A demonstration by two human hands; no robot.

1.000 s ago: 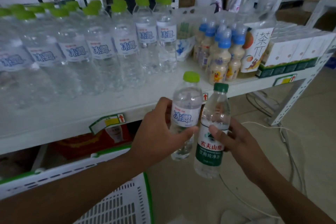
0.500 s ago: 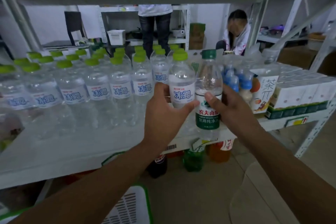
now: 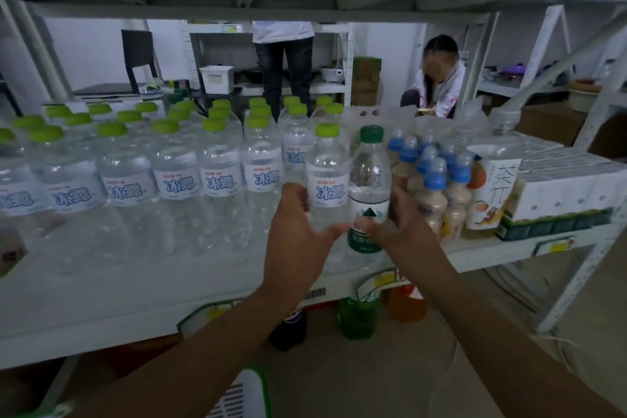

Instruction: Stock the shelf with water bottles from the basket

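Left hand [image 3: 298, 231] curled around lime-capped bottle [image 3: 327, 176], right hand [image 3: 403, 231] around green-capped bottle [image 3: 369, 193], both bottles upright on white shelf [image 3: 135, 285] beside stocked rows [image 3: 142, 176].

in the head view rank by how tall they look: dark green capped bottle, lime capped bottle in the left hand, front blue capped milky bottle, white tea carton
1. Dark green capped clear bottle
2. Lime capped clear bottle, close to the first, so unsure
3. White tea carton
4. Blue capped milky bottle

All stand at similar depth.

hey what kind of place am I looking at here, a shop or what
Probably a small shop or a mock store: a metal shelf with price tags on its edge, rows of green-capped water bottles, and boxed drinks.
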